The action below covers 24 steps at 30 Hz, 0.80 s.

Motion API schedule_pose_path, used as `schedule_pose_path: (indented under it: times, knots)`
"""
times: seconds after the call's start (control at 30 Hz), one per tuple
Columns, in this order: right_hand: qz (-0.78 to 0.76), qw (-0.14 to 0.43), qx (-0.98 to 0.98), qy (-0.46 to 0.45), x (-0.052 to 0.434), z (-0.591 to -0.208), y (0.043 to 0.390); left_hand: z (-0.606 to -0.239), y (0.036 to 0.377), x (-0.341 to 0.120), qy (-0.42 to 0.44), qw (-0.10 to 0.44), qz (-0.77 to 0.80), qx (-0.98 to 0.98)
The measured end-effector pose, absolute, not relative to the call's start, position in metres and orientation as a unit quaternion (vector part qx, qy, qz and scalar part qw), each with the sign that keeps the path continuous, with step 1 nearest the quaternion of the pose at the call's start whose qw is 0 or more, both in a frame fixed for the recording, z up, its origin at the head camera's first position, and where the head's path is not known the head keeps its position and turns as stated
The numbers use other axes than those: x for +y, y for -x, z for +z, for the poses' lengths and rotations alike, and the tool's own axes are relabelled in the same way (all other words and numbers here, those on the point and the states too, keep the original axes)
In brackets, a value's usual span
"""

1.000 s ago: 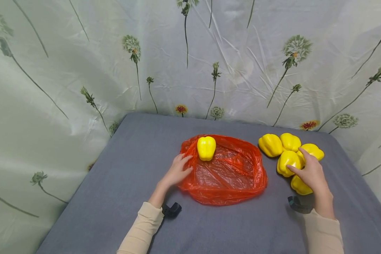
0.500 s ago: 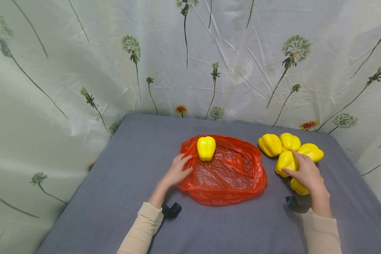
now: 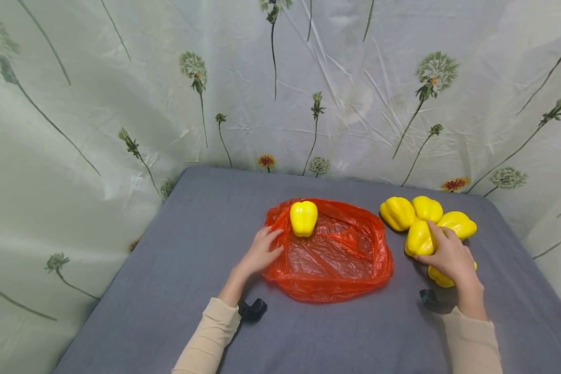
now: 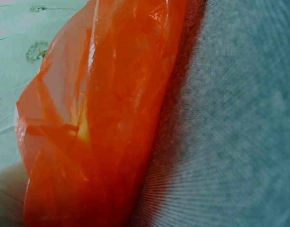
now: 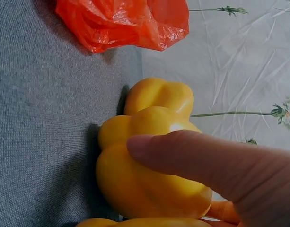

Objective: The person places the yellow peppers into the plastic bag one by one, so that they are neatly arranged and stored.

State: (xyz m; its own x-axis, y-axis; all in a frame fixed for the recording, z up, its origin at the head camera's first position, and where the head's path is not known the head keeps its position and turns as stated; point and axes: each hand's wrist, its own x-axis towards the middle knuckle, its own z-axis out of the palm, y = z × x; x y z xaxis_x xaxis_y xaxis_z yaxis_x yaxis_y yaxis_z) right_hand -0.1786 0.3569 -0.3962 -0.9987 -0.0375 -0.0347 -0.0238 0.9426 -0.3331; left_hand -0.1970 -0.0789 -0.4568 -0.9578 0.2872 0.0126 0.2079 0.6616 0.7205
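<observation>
A red plastic bag (image 3: 336, 288) lies spread on the grey-covered table, its mouth facing up. One yellow bell pepper (image 3: 304, 218) sits inside at its far left. My left hand (image 3: 260, 251) rests on the bag's left rim, thumb and index finger apart; in the left wrist view the film (image 4: 121, 104) hides most of that hand. At the right, my right hand (image 3: 452, 255) grips another yellow bell pepper (image 3: 418, 239), thumb (image 5: 178, 151) on its near side and fingers over its other side. That pepper still stands among the others on the table.
Around the right hand lie more yellow peppers: one at left rear (image 3: 397, 213), one behind (image 3: 427, 209), one to the right (image 3: 459, 224) and one partly under the hand (image 3: 441, 277). A flower-printed curtain (image 3: 346, 93) rises behind the table (image 3: 205, 208).
My right hand has moved slightly left and down onto the middle pepper, its thumb and fingers closing round it. The left hand, the bag and the pepper in it have stayed put.
</observation>
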Motion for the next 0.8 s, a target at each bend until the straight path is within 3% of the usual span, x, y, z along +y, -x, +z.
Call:
schedule_pose_path:
  times: [0.8]
  knots:
    - [-0.276, -0.08, 0.956, 0.06, 0.3508, -0.3906, 0.1787, -0.4574, 0.197, -0.0795, -0.133, 0.061, 0.387, 0.91]
